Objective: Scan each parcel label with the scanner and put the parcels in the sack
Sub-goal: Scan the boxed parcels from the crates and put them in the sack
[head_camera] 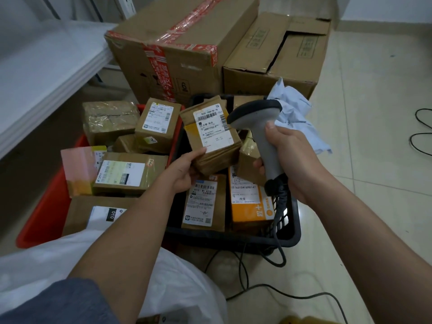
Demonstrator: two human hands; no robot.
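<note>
Currently the left hand (pixel 184 169) grips the parcel (pixel 211 136) above the black crate (pixel 289 232); the right hand (pixel 289 157) is closed around the scanner (pixel 259 127). Risk: the scanner head sits beside the label (pixel 215 126), likely causing a misread.

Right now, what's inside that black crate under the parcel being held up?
The black crate holds a brown parcel with a white label and an orange parcel, lying side by side. The raised parcel and both hands cover whatever lies further back.
</note>
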